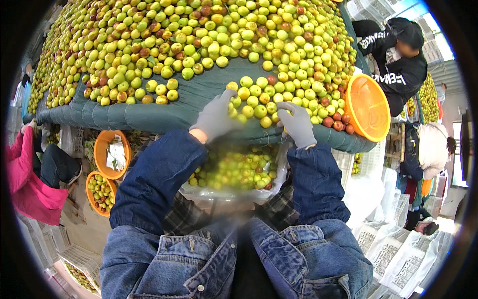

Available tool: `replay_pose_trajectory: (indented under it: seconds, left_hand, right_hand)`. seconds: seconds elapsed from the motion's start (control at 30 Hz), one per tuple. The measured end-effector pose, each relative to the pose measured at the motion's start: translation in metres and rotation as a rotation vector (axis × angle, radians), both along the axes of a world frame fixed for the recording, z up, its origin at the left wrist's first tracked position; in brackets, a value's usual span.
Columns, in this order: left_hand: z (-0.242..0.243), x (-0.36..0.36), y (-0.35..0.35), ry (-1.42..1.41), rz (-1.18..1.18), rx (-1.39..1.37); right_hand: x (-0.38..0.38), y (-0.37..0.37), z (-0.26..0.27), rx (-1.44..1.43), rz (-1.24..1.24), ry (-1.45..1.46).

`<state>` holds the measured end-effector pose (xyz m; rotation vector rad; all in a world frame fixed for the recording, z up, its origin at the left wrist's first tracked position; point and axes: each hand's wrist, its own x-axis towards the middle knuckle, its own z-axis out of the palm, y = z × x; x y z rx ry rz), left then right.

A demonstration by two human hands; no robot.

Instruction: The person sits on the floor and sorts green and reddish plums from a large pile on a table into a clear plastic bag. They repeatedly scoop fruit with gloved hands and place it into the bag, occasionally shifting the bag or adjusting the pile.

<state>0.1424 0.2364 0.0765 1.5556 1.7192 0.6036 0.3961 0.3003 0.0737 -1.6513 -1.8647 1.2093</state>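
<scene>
Both my hands wear grey gloves and reach over the padded edge of a table covered in dark green cloth. My left hand is beside a group of green-yellow jujubes, its fingers against the nearest ones; blur hides whether it grips any. My right hand is bent at the right side of this group, fingers curled towards the jujubes, its grasp unclear. Below the edge, between my forearms, a container lined with clear plastic holds more green and reddish jujubes, partly blurred.
A large heap of jujubes covers the table's far part. An orange basket leans at the right edge. Two orange baskets stand at the lower left. A person in black sits at the right, another in pink at the left.
</scene>
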Motion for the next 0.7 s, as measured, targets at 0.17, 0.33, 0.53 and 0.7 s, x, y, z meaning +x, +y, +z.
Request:
replay_pose_trajectory:
  seconds: [0.17,0.33,0.53,0.7]
  left_hand:
    - [0.001,0.02,-0.007,-0.093,-0.028,-0.066]
    - [-0.008,0.036,-0.017,-0.194,-0.034,0.026]
    - [-0.019,0.049,-0.074,-0.219,-0.091,0.088]
    - [-0.007,0.048,-0.088,0.21,-0.285,-0.226]
  right_hand:
    - [-0.004,0.002,0.012,-0.417,0.021,-0.02]
    - [-0.015,-0.025,0.016,-0.324,0.229,0.426]
    - [-0.012,-0.076,-0.01,-0.112,0.347,0.072]
    - [-0.015,-0.094,-0.011,0.235,0.439,0.007]
